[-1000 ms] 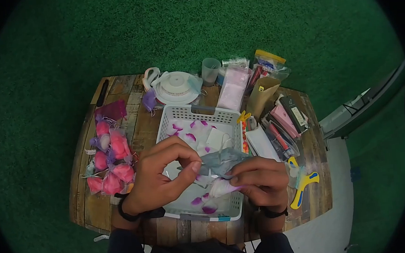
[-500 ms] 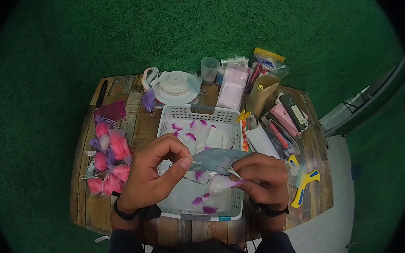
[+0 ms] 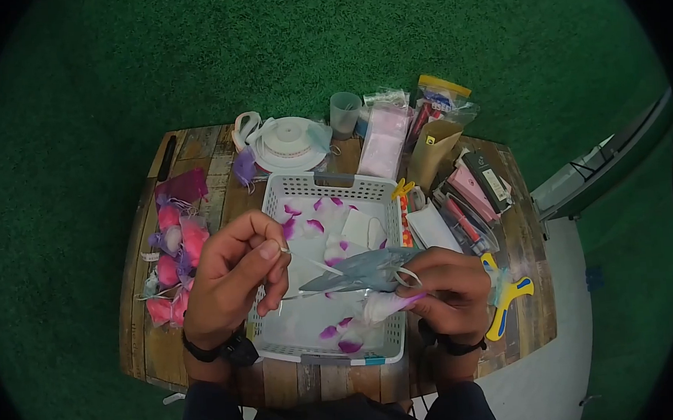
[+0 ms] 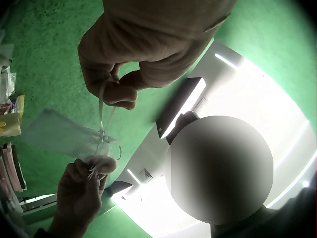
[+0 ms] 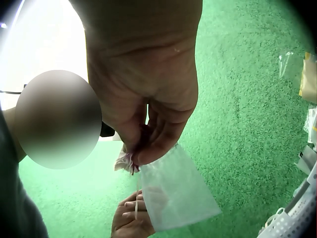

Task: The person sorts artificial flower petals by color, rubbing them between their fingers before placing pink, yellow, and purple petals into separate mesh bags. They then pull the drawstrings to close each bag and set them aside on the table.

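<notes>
My left hand (image 3: 236, 283) pinches the white ribbon drawstring (image 3: 313, 261) of a small grey-blue organza pouch (image 3: 368, 270). The ribbon runs taut from those fingertips to the pouch. In my right hand (image 3: 451, 288), thumb and fingers grip the pouch and a bunch of white-and-purple petals (image 3: 382, 307) just below it. A ribbon loop stands up by the right fingers. Seen from the right wrist, the sheer pouch (image 5: 176, 191) hangs beside the fingertips, and the bunched petals (image 5: 123, 161) stick out on the other side. Both hands are held over a white basket (image 3: 403, 326).
Loose purple-and-white petals (image 3: 351, 345) and white pieces lie in the basket. Filled pink pouches (image 3: 167, 265) are at the left. A ribbon roll (image 3: 293, 147), a cup (image 3: 345, 116) and packets (image 3: 384, 136) stand behind. A yellow-blue tool (image 3: 507, 307) lies at right.
My left hand has moved left and slightly up, drawing the ribbon out from the pouch. My right hand has shifted a little right, still gripping the pouch and petals.
</notes>
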Demonstrator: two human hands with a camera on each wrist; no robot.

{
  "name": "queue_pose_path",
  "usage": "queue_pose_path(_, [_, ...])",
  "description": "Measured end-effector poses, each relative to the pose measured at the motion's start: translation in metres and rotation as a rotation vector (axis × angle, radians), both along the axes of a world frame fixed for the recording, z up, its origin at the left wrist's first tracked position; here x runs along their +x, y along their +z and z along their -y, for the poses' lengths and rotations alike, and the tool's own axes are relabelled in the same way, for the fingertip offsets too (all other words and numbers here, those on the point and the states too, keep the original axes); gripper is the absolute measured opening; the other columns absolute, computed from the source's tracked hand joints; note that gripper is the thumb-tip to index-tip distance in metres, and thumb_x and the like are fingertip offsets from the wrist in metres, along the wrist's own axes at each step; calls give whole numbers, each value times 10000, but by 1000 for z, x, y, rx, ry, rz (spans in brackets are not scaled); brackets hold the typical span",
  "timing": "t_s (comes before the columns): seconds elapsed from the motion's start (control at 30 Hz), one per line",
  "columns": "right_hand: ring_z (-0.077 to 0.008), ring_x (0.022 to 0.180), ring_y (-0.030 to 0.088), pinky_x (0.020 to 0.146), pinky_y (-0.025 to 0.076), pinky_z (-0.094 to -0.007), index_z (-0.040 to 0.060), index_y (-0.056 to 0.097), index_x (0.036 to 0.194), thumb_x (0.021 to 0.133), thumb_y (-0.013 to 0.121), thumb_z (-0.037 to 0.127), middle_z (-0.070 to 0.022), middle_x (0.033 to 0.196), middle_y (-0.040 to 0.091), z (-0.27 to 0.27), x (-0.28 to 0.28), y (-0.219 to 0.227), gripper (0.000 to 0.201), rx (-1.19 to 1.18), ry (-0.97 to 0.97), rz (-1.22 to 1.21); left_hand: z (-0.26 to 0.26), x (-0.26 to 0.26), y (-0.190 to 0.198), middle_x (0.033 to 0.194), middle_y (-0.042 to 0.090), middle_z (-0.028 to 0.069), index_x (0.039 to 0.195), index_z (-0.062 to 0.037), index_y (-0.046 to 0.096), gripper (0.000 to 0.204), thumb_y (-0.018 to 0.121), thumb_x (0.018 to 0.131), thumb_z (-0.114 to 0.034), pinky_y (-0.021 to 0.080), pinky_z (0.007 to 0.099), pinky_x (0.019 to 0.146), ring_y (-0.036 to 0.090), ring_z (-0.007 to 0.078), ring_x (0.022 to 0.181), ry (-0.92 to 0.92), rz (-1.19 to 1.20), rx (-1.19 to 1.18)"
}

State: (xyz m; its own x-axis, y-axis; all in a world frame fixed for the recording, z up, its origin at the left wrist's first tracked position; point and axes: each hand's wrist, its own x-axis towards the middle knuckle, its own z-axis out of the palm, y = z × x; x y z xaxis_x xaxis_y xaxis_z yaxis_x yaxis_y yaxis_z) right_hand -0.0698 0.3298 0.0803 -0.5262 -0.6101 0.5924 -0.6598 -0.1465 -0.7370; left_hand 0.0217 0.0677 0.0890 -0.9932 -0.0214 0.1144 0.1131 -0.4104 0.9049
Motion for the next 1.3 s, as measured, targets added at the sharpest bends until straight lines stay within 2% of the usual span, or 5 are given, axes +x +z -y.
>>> queue_pose_path(0.53, [-256, 823, 694, 715, 541, -316, 2, 720, 905, 725, 761, 0, -130, 893, 698, -1, 1, 5, 184, 36, 14, 3, 0, 0, -5, 728, 481, -46, 970, -44, 518, 99, 540, 996, -137, 314, 177, 575, 409, 15, 647, 111, -60, -280])
queue_pose_path(0.73, [-262, 805, 685, 683, 543, -316, 18, 709, 946, 721, 753, -35, -115, 925, 685, 7, 3, 2, 235, 80, -11, -128, -10, 0, -7, 814, 532, -22, 1043, -41, 549, 231, 699, 894, -136, 348, 193, 579, 421, 19, 653, 156, -119, -311])
queue_pose_path(0.9, [-262, 798, 681, 669, 548, -320, 27, 706, 947, 713, 737, -62, -102, 953, 676, 9, 6, -1, 253, 132, 30, -213, -18, -6, 8, 899, 620, 47, 1254, -69, 606, 558, 817, 737, -84, 436, 241, 583, 545, 123, 672, 102, -313, -974])
queue_pose_path(1.1, [-258, 817, 685, 686, 562, -323, 22, 709, 948, 711, 706, -95, -122, 1017, 663, 9, 5, -4, 265, 125, 36, -269, -11, -11, -12, 917, 672, 92, 1057, -24, 702, 313, 735, 752, 42, 464, 274, 567, 617, 157, 692, 85, -500, -895])
queue_pose_path(1.3, [-243, 824, 686, 709, 580, -319, 3, 722, 951, 700, 697, -124, -187, 1209, 599, 13, 21, 1, 283, -37, -17, -53, -15, -6, -3, 892, 666, 81, 1025, -24, 702, 287, 709, 752, 64, 449, 253, 531, 597, 130, 628, 147, -352, -933])
